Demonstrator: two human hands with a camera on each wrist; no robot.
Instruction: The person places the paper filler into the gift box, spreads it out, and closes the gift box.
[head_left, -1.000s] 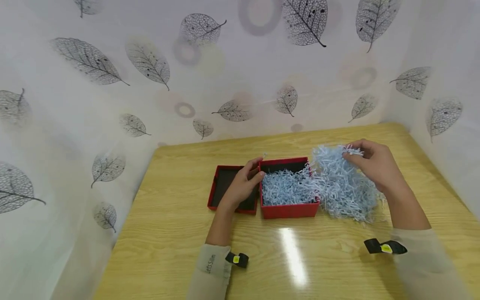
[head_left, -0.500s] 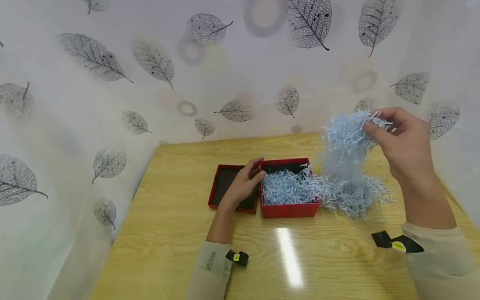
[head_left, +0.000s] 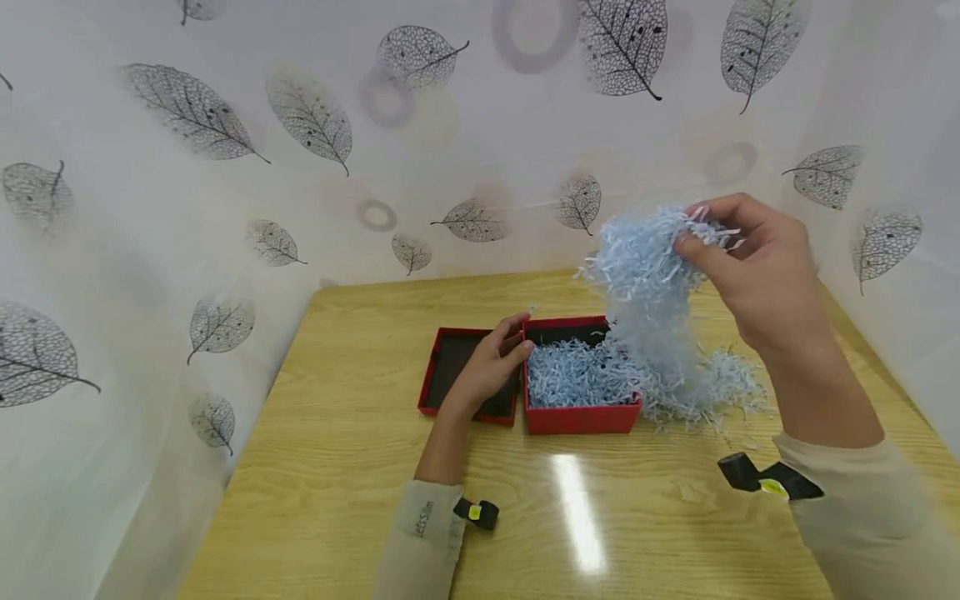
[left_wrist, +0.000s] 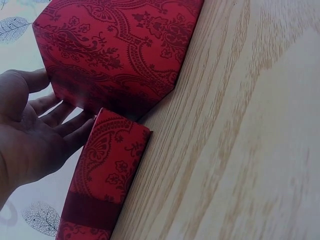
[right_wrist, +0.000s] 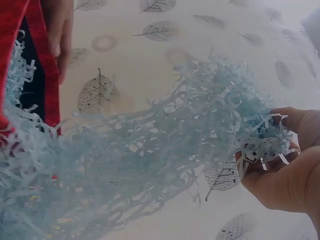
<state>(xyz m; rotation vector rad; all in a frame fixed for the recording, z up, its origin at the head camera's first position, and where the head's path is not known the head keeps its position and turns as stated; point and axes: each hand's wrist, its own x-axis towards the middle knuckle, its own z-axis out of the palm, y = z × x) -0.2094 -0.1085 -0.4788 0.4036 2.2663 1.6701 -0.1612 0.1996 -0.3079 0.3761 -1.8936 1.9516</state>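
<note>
A red patterned box (head_left: 581, 419) stands on the table, filled with pale blue shredded paper (head_left: 573, 372). My left hand (head_left: 486, 367) grips its left wall, the thumb at the rim and the fingers by the outer side. The red box lid (left_wrist: 112, 170), dark inside, lies beneath that hand, left of the box. Raised right of the box, my right hand (head_left: 772, 271) pinches a clump of shredded paper (right_wrist: 215, 110) between thumb and fingers. Loose strands trail from the clump down toward the box's right side. Some fingertips are hidden by paper.
More shredded paper (head_left: 727, 383) lies scattered on the wooden table (head_left: 337, 467) right of the box, partly spilling over its right rim. A white curtain with a leaf print (head_left: 472, 125) hangs behind the table and at both sides.
My right hand has lifted the clump of shredded paper off the pile, swinging right and then back left toward the box. My left hand has stayed at the box.
</note>
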